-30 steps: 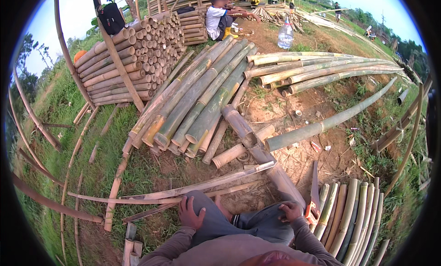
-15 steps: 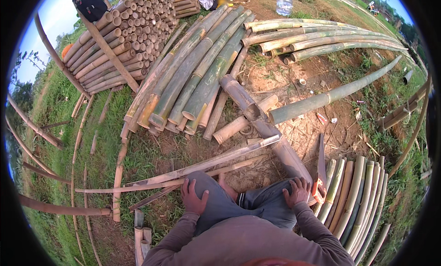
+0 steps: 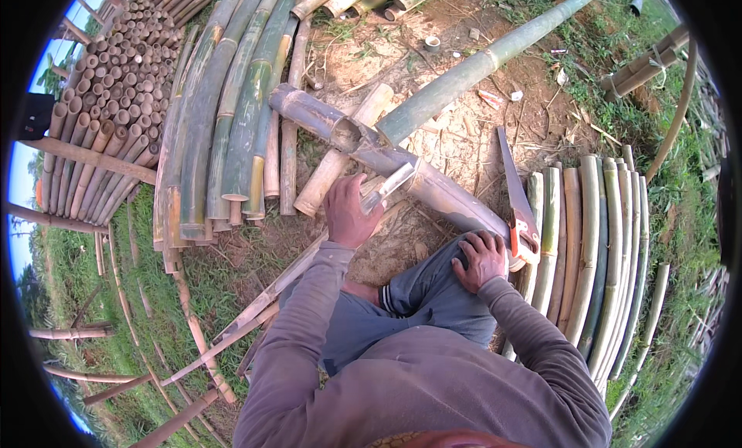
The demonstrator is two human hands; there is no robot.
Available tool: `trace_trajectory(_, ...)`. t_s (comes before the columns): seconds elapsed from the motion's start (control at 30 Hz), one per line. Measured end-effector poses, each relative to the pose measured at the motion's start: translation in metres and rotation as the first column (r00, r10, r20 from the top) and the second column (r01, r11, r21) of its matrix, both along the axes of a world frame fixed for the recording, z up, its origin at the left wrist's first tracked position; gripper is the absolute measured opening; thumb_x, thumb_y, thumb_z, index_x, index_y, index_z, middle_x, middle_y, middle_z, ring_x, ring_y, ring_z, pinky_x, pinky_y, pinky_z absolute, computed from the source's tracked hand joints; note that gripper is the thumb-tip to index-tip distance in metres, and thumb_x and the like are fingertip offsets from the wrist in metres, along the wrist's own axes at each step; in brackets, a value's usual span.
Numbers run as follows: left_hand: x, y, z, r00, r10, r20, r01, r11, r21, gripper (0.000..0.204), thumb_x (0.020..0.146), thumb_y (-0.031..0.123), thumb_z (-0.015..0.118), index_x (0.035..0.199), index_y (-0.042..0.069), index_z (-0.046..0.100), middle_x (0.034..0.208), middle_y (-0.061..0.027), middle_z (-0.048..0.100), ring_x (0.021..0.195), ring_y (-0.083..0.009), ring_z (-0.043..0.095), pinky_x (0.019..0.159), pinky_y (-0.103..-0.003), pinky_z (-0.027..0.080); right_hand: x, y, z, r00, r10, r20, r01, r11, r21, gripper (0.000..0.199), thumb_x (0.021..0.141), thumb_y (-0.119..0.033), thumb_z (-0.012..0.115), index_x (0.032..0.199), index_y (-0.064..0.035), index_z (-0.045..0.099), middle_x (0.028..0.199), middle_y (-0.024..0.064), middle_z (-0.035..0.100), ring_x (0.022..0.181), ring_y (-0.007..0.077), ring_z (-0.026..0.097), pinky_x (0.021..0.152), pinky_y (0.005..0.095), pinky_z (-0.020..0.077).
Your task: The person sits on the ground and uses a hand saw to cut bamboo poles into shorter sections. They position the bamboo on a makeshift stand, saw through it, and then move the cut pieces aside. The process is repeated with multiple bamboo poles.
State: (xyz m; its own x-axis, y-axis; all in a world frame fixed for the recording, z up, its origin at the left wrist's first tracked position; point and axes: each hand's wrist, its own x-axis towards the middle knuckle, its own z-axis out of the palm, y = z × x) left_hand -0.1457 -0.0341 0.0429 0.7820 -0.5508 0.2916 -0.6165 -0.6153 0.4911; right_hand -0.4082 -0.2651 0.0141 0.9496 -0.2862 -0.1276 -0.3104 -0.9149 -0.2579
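Observation:
My left hand (image 3: 352,211) is raised over a pale split bamboo strip (image 3: 396,181), its thumb and fingers apart around the strip. Whether the palm touches the strip is hidden. The far end of that strip reaches a thick bamboo trunk (image 3: 456,194) with a notch cut in it, lying slantwise before me. My right hand (image 3: 485,258) rests on my right knee, fingers spread and holding nothing. Just right of it stands a handsaw (image 3: 516,177) with an orange handle, its blade pointing away. A long green bamboo pole (image 3: 464,73) has its near end against the notched trunk.
Cut bamboo poles (image 3: 591,247) lie side by side at my right. A heap of long green poles (image 3: 224,100) is at the front left, and stacked poles (image 3: 124,100) stand beyond it. A small cup (image 3: 432,43) and litter lie on the bare soil ahead.
My left hand has left my left knee and moved forward and right to the bamboo strip. My right hand stays on the knee. The whole view has shifted and turned.

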Motion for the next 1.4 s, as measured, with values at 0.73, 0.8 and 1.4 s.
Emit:
trace_trajectory(0.73, 0.130, -0.170, 0.004, 0.998, -0.037, -0.059, 0.065, 0.798, 0.600, 0.090, 0.071, 0.048, 0.092, 0.135, 0.005, 0.044, 0.125, -0.0208, 0.069, 0.112, -0.0380, 0.072, 0.101, -0.055, 0.046, -0.001, -0.009, 0.010, 0.995, -0.002, -0.103, 0.001, 1.000, -0.017, 0.057, 0.095, -0.055, 0.060, 0.136, -0.0154, 0.068, 0.144, 0.0051, 0.062, 0.145, 0.0278, 0.046, 0.124, 0.0590, 0.0271)
trace_trajectory(0.8, 0.121, -0.155, 0.027, 0.997, -0.046, -0.065, 0.075, 0.814, 0.575, 0.091, 0.071, 0.049, 0.092, 0.135, 0.005, 0.045, 0.124, -0.0210, 0.069, 0.111, -0.0380, 0.072, 0.101, -0.055, 0.045, 0.001, -0.006, 0.006, 0.996, -0.002, -0.090, 0.002, 1.000, -0.008, 0.057, 0.095, -0.055, 0.060, 0.135, -0.0159, 0.069, 0.144, 0.0042, 0.062, 0.145, 0.0270, 0.045, 0.124, 0.0588, 0.0258)
trace_trajectory(1.4, 0.060, 0.102, 0.008, 0.975, 0.053, 0.217, -0.173, 0.790, 0.588, 0.091, 0.068, 0.038, 0.097, 0.139, 0.010, 0.049, 0.120, -0.0135, 0.066, 0.115, -0.0320, 0.068, 0.104, -0.051, 0.035, -0.005, -0.002, 0.006, 0.997, -0.025, -0.072, 0.026, 1.000, 0.007, 0.057, 0.094, -0.054, 0.062, 0.134, -0.0142, 0.071, 0.148, 0.0036, 0.060, 0.150, 0.0258, 0.039, 0.127, 0.0560, 0.0203)
